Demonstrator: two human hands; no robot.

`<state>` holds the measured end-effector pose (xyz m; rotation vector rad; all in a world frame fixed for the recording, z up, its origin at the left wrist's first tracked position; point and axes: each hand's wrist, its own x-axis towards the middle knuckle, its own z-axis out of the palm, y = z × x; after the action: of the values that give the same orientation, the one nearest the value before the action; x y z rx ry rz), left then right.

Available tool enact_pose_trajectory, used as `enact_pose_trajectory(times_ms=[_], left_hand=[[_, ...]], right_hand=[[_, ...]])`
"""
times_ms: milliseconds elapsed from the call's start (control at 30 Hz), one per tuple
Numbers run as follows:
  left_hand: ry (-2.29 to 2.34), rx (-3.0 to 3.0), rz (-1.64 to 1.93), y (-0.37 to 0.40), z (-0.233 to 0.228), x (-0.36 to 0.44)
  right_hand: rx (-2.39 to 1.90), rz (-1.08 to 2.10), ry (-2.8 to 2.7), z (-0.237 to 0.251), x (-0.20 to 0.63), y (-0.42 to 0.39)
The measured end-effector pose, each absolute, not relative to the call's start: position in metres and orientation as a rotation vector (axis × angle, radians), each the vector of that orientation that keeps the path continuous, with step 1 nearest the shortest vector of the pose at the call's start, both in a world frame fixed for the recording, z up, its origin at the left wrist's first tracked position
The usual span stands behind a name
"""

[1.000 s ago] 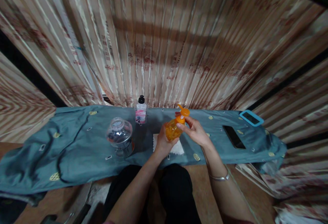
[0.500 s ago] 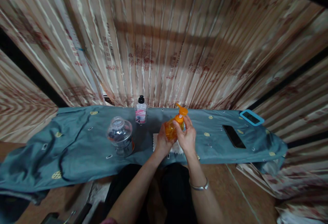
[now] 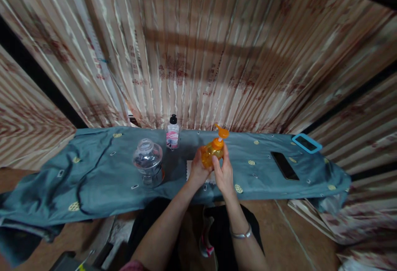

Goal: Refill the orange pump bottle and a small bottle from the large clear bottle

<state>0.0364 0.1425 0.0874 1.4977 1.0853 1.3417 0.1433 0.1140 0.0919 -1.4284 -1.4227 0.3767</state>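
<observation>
Between my two hands is an orange pump bottle [image 3: 216,150], tilted with its pump head up and to the right. My left hand [image 3: 199,169] is wrapped around the lower left side of the bottle. My right hand [image 3: 223,171] grips it from the right, thumb on the front and fingers behind. Beneath the hands, a white cloth [image 3: 189,167] with a jagged edge lies partly hidden on the blue-green sheet. Left of my hands stands a clear plastic jar [image 3: 148,163]. Behind it is a small clear bottle [image 3: 173,134] with a black cap and pink label.
A black phone [image 3: 284,166] and a blue-framed device [image 3: 306,143] lie to the right on the sheet [image 3: 105,180]. Pleated curtains [image 3: 198,56] hang right behind the table. My knees are under its front edge.
My right hand has slid lower on the bottle, its fingers now off the pump collar. The bottle stays held in both hands. The camera view has shifted slightly.
</observation>
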Motion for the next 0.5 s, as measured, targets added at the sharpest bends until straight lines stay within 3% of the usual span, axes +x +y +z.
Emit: enact_pose_trajectory(times_ms=[233, 500], left_hand=[[1.089, 1.439, 1.375, 0.148, 0.080, 0.034], [1.110, 1.373, 1.432, 0.145, 0.083, 0.030]], right_hand=[[-1.659, 0.419, -1.491, 0.043, 0.179, 0.116], [-1.830, 0.662, -1.693, 0.029, 0.182, 0.159]])
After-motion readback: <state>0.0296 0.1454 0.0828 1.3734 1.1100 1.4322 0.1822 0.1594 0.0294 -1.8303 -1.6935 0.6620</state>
